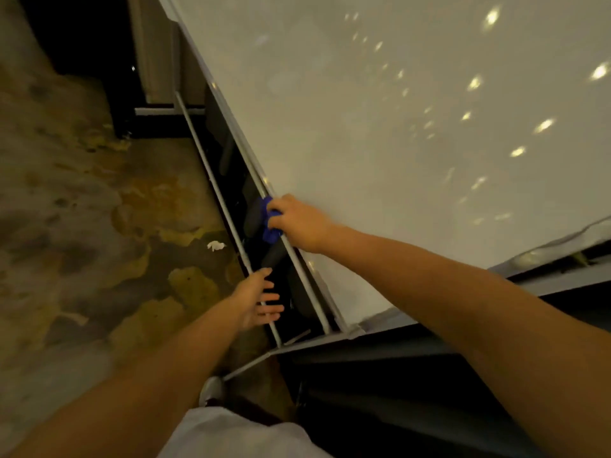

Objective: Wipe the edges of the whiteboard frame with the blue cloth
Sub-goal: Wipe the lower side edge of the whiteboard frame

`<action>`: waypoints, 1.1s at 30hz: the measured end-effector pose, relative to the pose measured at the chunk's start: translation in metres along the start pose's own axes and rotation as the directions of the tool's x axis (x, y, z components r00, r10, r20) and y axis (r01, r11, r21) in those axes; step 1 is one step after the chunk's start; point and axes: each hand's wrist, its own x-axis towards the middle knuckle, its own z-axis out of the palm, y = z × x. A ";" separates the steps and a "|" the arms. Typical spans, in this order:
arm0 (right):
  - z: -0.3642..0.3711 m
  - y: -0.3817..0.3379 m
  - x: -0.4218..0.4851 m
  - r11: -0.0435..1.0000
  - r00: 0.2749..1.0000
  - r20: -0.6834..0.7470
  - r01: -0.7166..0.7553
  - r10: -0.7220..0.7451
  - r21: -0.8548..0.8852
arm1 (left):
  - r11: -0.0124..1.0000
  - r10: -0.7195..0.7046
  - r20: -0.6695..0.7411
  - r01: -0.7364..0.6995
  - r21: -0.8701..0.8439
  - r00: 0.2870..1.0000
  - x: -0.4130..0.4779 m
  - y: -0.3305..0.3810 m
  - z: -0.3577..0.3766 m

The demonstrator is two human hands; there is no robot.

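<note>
Nearest the camera, the left hand [261, 299] hangs with fingers spread and holds nothing, just beside the thin metal rail [211, 180] that runs alongside the whiteboard frame [297, 262]. Just beyond it, the right hand [299, 223] is closed around the blue cloth [269, 223], bunching it and pressing it onto the frame's left edge. That edge's long axis runs from the near corner [344, 328] away toward the upper left, so the unwiped length seems to lie ahead of the right hand, up along the frame. The whiteboard [396, 110] spreads to its right; the mottled floor [82, 193] lies left.
</note>
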 end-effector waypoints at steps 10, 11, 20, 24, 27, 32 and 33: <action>0.014 -0.038 -0.043 0.917 0.840 0.542 0.200 0.020 -0.344 | 0.987 -0.146 0.212 0.156 -0.030 0.966 -0.033 -0.090 0.075; 0.014 -0.038 -0.045 0.925 0.834 0.551 0.189 0.027 -0.330 | 0.987 -0.143 0.212 0.155 -0.043 0.967 -0.035 -0.094 0.079; 0.044 -0.011 -0.041 0.812 0.805 0.548 0.467 -0.227 -0.349 | 0.984 -0.010 0.070 0.022 -0.179 0.998 -0.003 -0.079 0.128; 0.064 0.005 -0.021 0.724 0.772 0.585 0.550 -0.250 -0.417 | 0.880 0.180 -0.085 -0.199 -0.431 0.980 0.033 -0.062 0.159; 0.076 0.023 -0.012 0.597 0.755 0.601 0.616 -0.261 -0.515 | 0.821 0.186 -0.219 -0.274 -0.501 0.958 0.055 -0.057 0.165; 0.104 0.013 -0.030 0.516 0.635 0.765 0.693 -0.106 -0.504 | 0.833 0.226 -0.331 -0.358 -0.422 0.916 0.068 -0.080 0.183; 0.107 0.010 -0.033 0.555 0.614 0.781 0.690 -0.110 -0.464 | 0.845 0.211 -0.369 -0.359 -0.397 0.905 0.074 -0.085 0.188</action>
